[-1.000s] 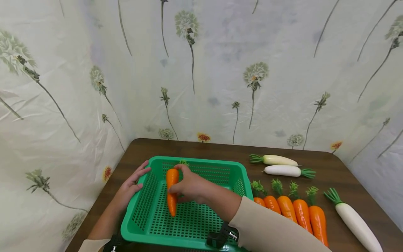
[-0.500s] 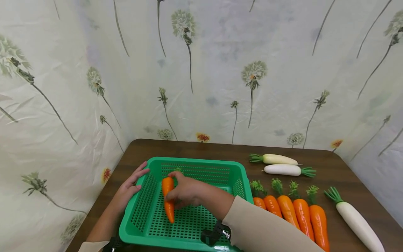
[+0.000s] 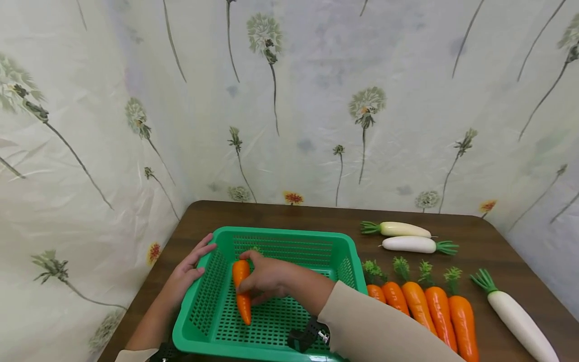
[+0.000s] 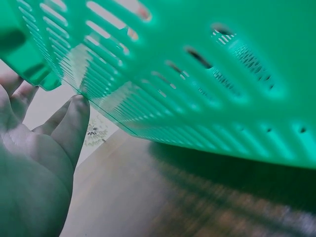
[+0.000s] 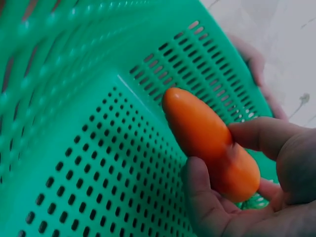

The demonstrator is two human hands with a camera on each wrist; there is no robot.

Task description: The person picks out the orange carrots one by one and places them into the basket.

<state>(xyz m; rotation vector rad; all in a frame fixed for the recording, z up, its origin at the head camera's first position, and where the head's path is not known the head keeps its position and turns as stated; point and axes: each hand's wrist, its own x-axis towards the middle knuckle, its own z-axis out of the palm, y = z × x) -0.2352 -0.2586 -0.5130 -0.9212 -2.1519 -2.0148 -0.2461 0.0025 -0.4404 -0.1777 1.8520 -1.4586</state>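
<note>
In the head view my right hand (image 3: 267, 279) grips an orange carrot (image 3: 242, 291) inside a green plastic basket (image 3: 282, 356), near its left wall. The carrot's tip points toward me and its leafy top is mostly hidden. From the right wrist view, the thumb and fingers pinch the carrot (image 5: 197, 133) close over the perforated basket floor (image 5: 94, 163). My left hand (image 3: 183, 276) rests at the basket's left rim with its fingers extended. Its thumb touches the slotted outer wall (image 4: 197, 98) in the left wrist view.
Several carrots (image 3: 418, 301) lie in a row on the brown table (image 3: 325, 216), right of the basket. Behind them are two white radishes, one (image 3: 404, 230) behind the other (image 3: 409, 245). Another radish (image 3: 520, 322) lies at far right. Floral sheeting (image 3: 307, 115) hangs behind the table.
My right hand has lowered the carrot deeper into the basket, slightly left and toward me. My left hand stays at the rim.
</note>
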